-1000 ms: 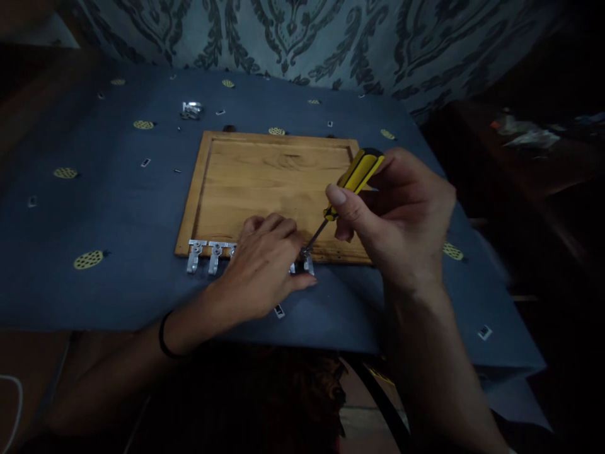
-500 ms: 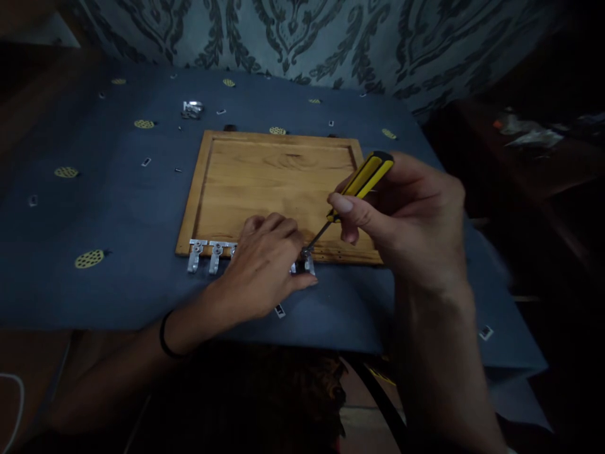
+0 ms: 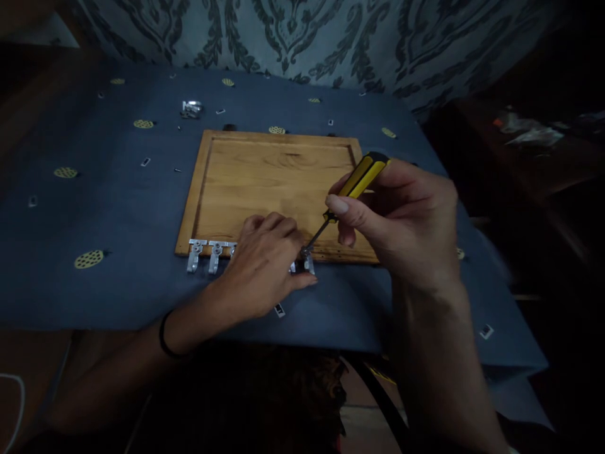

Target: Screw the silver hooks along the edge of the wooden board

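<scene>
My right hand (image 3: 401, 221) is closed around the handle of a yellow-and-black screwdriver (image 3: 362, 180), thumb and fingers pinching it. Its shaft slants down to the left, and the tip meets a metal hook (image 3: 309, 261) on the near edge of a framed wooden board (image 3: 274, 183). My left hand (image 3: 267, 261) lies curled over that same edge, its thumb against the hook from below. More silver hooks (image 3: 216, 255) line the edge to the left, some covered by my left hand. The screw under the tip is too small to make out.
A small pile of loose metal hooks (image 3: 191, 109) lies behind the board on the blue patterned tablecloth (image 3: 118, 208). A small screw (image 3: 178, 169) rests left of the board. At the right, a crumpled clear plastic bag (image 3: 532, 133) sits on a dark surface.
My right hand and the screwdriver handle have shifted slightly left, the tip staying at the same hook. The left hand and board hold their place.
</scene>
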{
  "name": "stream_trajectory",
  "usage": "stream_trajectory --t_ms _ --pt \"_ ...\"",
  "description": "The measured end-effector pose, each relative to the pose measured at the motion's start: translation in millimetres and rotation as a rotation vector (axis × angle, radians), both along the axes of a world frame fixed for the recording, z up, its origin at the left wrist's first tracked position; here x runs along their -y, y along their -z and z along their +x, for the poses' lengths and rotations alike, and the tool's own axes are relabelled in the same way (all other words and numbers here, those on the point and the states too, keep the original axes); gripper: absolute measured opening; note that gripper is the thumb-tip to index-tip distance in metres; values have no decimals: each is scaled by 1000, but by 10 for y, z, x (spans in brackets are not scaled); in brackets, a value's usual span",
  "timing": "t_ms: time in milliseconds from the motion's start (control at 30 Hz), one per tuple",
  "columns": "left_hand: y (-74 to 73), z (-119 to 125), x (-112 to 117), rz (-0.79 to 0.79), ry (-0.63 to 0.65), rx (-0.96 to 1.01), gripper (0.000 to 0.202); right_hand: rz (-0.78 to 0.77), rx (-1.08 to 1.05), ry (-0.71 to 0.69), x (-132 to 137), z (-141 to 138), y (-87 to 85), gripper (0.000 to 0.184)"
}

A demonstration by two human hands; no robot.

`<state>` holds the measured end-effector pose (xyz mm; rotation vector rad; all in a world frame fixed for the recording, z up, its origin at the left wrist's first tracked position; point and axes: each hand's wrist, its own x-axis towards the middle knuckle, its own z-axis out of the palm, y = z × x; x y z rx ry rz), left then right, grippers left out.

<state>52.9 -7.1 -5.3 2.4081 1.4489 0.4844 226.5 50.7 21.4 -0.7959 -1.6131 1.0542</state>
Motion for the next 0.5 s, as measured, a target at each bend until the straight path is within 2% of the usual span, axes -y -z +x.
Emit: stream_trajectory --t_ms 167,300,500 --pt "5 4 6 7 1 3 36 20 -9 102 27 -73 9 33" --pt "1 5 5 -7 1 7 35 74 -97 190 30 -70 -23 30" --pt "-15 3 0 -19 -5 0 35 86 -118 122 9 -68 -28 30"
